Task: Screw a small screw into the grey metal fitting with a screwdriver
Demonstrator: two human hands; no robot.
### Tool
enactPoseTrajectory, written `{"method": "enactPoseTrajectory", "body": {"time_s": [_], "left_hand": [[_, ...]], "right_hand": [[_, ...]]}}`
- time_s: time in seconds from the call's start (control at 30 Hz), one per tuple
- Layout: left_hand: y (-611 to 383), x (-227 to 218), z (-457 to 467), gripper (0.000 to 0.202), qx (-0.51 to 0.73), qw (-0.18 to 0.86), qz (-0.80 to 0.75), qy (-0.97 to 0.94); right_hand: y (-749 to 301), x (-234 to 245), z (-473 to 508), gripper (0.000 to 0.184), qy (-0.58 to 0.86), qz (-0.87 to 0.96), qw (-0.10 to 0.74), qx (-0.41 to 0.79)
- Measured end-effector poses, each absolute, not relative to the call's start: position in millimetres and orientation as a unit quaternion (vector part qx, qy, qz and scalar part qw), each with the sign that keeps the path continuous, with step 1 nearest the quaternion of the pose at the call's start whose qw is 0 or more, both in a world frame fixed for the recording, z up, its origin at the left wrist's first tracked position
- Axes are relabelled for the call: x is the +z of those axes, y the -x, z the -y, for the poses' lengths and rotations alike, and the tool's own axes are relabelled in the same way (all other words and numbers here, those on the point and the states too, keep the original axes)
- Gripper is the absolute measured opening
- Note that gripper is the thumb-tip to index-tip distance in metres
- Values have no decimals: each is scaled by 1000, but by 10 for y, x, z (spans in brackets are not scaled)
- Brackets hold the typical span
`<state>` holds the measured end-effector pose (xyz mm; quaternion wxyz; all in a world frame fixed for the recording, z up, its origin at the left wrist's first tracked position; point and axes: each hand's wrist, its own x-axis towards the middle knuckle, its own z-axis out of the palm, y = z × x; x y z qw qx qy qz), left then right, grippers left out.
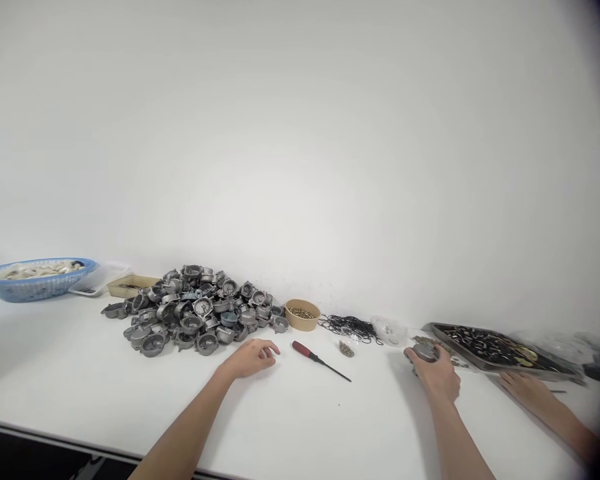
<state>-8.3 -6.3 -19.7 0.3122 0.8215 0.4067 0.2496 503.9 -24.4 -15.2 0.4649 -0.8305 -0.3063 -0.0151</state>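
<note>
My right hand (439,379) is closed around a round grey metal housing (426,352), raised at the right near some small brassy parts (443,345). My left hand (250,358) rests by the table with its fingers loosely bent and apart, nothing in them. Just right of it lies a screwdriver (307,351) with a red and black handle, its shaft pointing toward the front right. Beyond my left hand is a big heap of similar grey metal housings (190,325), many with their hollow side showing.
Along the wall stand a blue basket (35,288) of pale parts, a shallow yellowish box (117,289), a tub (303,323) of brassy screws, black rubber rings (353,328), a small bag (347,348) and a dark tray (480,363). Another person's hand (527,393) is at the right.
</note>
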Motion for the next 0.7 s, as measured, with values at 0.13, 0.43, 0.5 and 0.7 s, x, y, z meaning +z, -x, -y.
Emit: {"method": "enactPoseTrajectory", "body": {"time_s": [0.13, 0.43, 0.5, 0.7], "left_hand": [[90, -151, 113, 31, 251, 311, -411, -820], [-14, 317, 389, 29, 344, 319, -363, -805], [-79, 557, 599, 29, 401, 311, -331, -796], [-302, 1285, 1825, 32, 545, 221, -96, -803]], "right_hand": [[-4988, -133, 283, 90, 838, 298, 456, 20], [-4332, 400, 633, 76, 773, 316, 536, -126], [-3764, 419, 876, 58, 671, 436, 573, -178], [-2363, -37, 1726, 31, 400, 802, 402, 190]]}}
